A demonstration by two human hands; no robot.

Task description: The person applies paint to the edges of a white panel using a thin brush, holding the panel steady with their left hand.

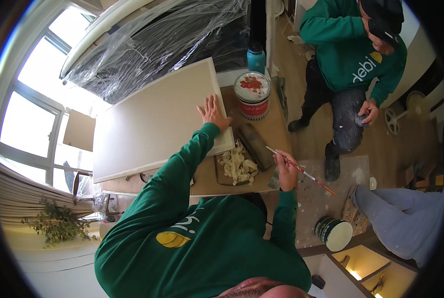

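My left hand (212,112) lies flat with its fingers spread on the right end of a large pale panel (152,119). The panel rests on a brown-covered table (202,187). My right hand (285,170) is closed around a long thin red-and-white stick (307,175), like a slim brush or pencil; I cannot tell which. One end of it is white, the other orange. Between my hands, a crumpled cream cloth (238,164) lies in a shallow tray, beside a long brownish-grey block (257,145). A paint can (253,97) with a red-splattered lid stands past my left hand.
A blue bottle (256,58) stands behind the can. Plastic sheeting (157,49) covers the dark surface beyond. At right, a person in a green sweatshirt (353,49) holds something small; another person's grey trouser leg (401,213) is nearer. A paint bucket (333,233) sits on the floor.
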